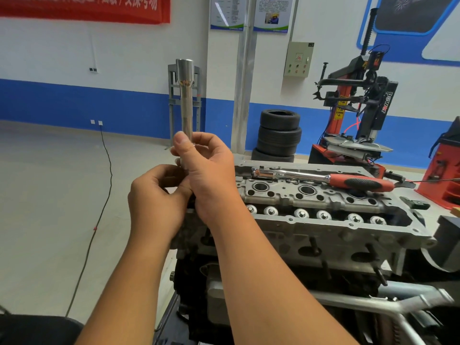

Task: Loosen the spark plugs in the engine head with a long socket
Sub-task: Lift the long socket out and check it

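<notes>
A long chrome socket (185, 95) stands upright in the air, its wide end up. My right hand (206, 168) grips its lower part with thumb and fingers. My left hand (156, 197) sits just below, fingers curled at the socket's bottom end, which is hidden between the hands. The grey engine head (323, 220) lies to the right, with round spark plug wells (260, 187) along its top. A ratchet wrench (323, 179) with a red and black handle rests on the head's far edge.
A stack of tyres (278, 135) stands behind the engine. A red tyre changer (358, 115) is at the back right. A black cable (99, 195) runs across the pale floor on the left. A grey metal frame (171, 95) stands by the wall.
</notes>
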The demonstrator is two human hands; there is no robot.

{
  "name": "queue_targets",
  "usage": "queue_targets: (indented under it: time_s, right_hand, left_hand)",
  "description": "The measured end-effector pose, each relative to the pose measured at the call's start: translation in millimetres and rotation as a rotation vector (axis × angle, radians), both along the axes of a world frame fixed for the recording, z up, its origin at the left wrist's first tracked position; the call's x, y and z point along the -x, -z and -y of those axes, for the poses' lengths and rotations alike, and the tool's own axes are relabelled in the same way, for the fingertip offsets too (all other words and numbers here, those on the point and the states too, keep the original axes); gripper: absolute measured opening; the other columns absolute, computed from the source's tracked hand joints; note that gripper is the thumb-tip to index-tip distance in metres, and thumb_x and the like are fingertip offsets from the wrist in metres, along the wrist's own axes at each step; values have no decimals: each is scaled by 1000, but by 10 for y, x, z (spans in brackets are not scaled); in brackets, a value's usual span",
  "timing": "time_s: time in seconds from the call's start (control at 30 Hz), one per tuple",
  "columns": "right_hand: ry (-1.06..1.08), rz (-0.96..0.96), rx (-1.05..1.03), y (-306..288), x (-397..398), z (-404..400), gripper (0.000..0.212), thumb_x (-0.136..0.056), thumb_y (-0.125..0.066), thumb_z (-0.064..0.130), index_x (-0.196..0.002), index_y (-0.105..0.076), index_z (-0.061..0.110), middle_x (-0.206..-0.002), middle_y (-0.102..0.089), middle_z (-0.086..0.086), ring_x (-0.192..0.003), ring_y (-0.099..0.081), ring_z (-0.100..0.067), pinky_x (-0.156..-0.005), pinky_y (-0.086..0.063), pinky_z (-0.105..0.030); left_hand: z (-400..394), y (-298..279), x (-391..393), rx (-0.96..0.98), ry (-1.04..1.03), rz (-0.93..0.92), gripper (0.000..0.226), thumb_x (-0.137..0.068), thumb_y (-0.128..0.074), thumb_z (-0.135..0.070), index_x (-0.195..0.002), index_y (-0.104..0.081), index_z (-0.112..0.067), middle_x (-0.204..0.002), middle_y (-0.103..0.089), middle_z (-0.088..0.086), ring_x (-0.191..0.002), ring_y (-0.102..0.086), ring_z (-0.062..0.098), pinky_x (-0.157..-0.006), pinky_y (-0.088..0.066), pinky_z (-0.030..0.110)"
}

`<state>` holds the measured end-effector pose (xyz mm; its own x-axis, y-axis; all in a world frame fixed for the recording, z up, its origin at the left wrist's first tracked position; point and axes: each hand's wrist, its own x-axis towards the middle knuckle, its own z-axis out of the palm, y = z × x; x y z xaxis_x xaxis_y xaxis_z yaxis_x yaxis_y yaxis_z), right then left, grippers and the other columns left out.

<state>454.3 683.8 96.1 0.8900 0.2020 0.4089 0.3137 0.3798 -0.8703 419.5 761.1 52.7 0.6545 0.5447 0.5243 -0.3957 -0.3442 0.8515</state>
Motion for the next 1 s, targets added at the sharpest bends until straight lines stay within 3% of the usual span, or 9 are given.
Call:
queue_targets:
  time_s: [0.13,0.23,0.33,0.4,0.5,0.67,0.77,0.9,1.0]
  right_hand:
    - [-18,-9,-23,-9,6,12,5,-97,-72,23,-98,-70,19,-81,-71,4,-80,-65,-10,-82,-54,-28]
    - [-29,-75,-58,-41,10,11,19,-102,-64,27,-101,-76,12,-90,-62,-6,-78,-51,-15,-72,-48,-26]
    - [-37,-95,-62,-52,20,18,22,-101,-66,31,-105,-75,12,-89,-67,-5,-76,-60,-9,-73,-54,-24]
    - [-54,-71,-68,-35,21,22,16,-96,-73,30,-105,-71,17,-87,-73,-1,-77,-68,-7,-83,-59,-30]
    - [-42,-40,-31,-19,26,24,12,-93,-77,28,-99,-67,23,-83,-75,2,-82,-69,-11,-94,-59,-41]
    - [-74,-44,-38,-35,28,24,7,-99,-69,29,-97,-69,22,-93,-65,-7,-88,-58,-19,-86,-53,-34]
    - [-79,-57,12,-37,18,19,17,-101,-64,36,-97,-74,23,-95,-71,-2,-91,-62,-16,-87,-55,-33]
    - [-106,-19,41,-17,18,29,11,-92,-77,31,-96,-72,23,-89,-66,-4,-80,-63,-12,-81,-59,-33]
    - [-112,11,51,-3,20,25,8,-92,-78,28,-94,-71,25,-90,-64,-7,-80,-61,-13,-80,-56,-32]
  left_hand:
    - [-13,5,5,-31,93,-7,19,-99,-68,-19,-93,-78,-35,-84,-78,-13,-77,-74,9,-73,-62,39]
    - [-16,-3,-1,-6,116,-2,29,-103,-62,-16,-91,-77,-37,-85,-78,-16,-79,-74,5,-70,-58,31]
    - [1,-5,-14,69,99,0,24,-98,-71,-15,-87,-74,-36,-85,-78,-14,-82,-75,10,-77,-61,36]
    - [12,-4,-14,106,81,1,19,-91,-79,-16,-85,-72,-33,-83,-77,-10,-83,-75,15,-78,-63,39]
    - [11,-8,7,51,69,8,17,-87,-81,-18,-88,-74,-33,-84,-77,-12,-78,-73,8,-74,-62,35]
    - [-2,-15,22,43,167,20,23,-102,-65,-17,-96,-78,-35,-91,-80,-11,-85,-76,10,-76,-62,35]
    - [16,-27,4,90,98,30,20,-95,-75,-16,-88,-74,-35,-85,-78,-17,-81,-75,9,-79,-64,39]
    - [32,-14,-4,60,-34,6,17,-84,-82,-17,-82,-73,-31,-82,-75,-18,-80,-74,18,-80,-63,50]
    - [19,-3,20,-2,64,11,24,-96,-70,-18,-89,-76,-40,-86,-78,-16,-79,-74,9,-76,-63,41]
